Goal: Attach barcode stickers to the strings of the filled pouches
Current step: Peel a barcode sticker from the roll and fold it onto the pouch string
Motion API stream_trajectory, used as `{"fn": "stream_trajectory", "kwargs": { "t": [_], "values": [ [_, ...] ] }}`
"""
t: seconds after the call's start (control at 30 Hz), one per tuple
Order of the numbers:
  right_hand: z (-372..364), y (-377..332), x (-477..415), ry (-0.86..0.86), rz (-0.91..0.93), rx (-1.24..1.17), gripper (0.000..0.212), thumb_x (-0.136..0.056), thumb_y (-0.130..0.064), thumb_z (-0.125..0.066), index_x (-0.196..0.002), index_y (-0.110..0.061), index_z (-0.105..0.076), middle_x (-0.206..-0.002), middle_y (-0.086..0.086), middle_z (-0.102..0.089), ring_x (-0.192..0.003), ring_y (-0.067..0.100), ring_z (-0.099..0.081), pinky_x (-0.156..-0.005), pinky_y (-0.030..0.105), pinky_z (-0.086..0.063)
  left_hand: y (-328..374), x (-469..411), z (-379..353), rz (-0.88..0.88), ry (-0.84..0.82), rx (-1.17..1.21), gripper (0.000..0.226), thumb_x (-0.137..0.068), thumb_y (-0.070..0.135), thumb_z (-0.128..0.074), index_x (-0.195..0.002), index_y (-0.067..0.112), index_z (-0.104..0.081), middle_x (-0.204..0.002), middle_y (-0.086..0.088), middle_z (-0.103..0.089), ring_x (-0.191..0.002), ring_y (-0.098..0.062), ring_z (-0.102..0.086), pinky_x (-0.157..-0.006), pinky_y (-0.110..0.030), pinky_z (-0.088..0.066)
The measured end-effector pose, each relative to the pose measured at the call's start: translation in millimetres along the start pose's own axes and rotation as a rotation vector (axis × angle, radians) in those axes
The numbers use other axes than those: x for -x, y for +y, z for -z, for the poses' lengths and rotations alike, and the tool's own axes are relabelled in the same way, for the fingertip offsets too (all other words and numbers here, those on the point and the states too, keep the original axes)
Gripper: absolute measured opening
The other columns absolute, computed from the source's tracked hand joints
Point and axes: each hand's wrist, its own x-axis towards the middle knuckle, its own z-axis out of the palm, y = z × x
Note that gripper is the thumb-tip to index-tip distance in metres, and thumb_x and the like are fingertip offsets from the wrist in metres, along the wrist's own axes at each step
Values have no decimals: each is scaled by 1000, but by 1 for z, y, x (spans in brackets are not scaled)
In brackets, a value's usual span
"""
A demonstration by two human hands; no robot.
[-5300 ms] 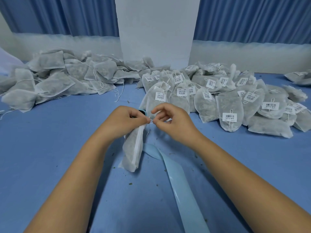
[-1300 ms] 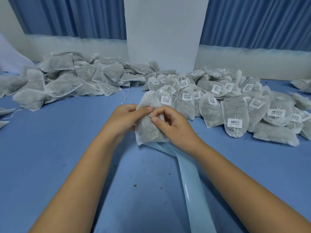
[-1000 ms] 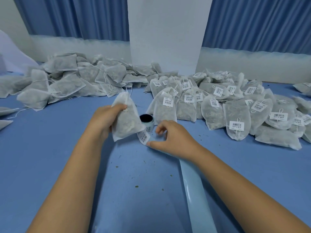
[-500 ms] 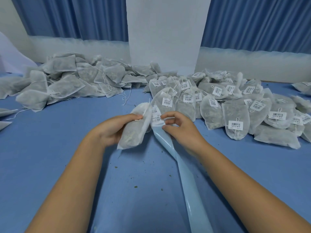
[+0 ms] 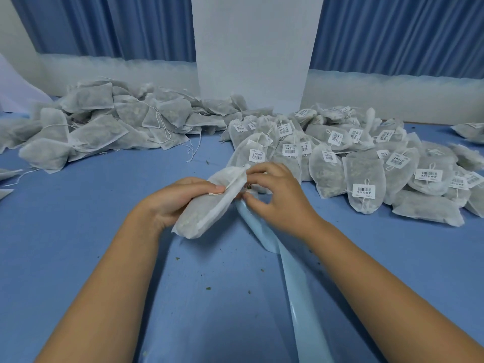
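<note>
Left hand [image 5: 178, 203] gripped the filled pouch [image 5: 207, 208] in front of the labelled pile [image 5: 366, 174], thumb [image 5: 216, 189] pinning its string [image 5: 230, 183], right hand [image 5: 277, 197] pinched a barcode sticker [image 5: 247, 186] at the pouch mouth; if the string slipped, sticker would probably grab the mesh or fold on itself.

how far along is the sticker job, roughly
Done: the labelled pile on the right carries barcode stickers. In hand: the left hand holds one pouch while the right hand pinches a sticker at its top. Left: the unlabelled pile on the far left.
</note>
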Motion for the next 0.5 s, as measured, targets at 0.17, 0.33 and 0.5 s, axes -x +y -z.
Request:
{"fn": "stream_trajectory", "kwargs": {
  "t": [0.17, 0.33, 0.5],
  "values": [
    [4, -4, 1, -89, -106, -210, 15, -84, -10, -73, -89, -23, -78, -91, -11, -72, -90, 1, -63, -80, 12, -43, 2, 4, 1, 12, -11, -87, 18, -65, 22, -73, -72, 6, -71, -61, -2, -66, -50, -9, -60, -46, -17, -46],
    [7, -5, 0, -180, -278, -416, 23, -85, -8, -71, -75, -29, -75, -71, -21, -70, -69, -9, -60, -66, 6, -42, 4, 6, 0, 43, -48, -167, 10, -62, 25, -78, -60, 15, -75, -59, 0, -66, -49, -9, -61, -46, -17, -46],
    [6, -3, 0, -195, -318, -399, 9, -83, -6, -72, -78, -12, -77, -69, -12, -70, -63, -7, -58, -65, 8, -45, 4, 5, -5, 44, -65, -265, 13, -55, 32, -82, -58, 22, -74, -60, 3, -66, -51, -7, -62, -48, -17, -47]
  ]
}}
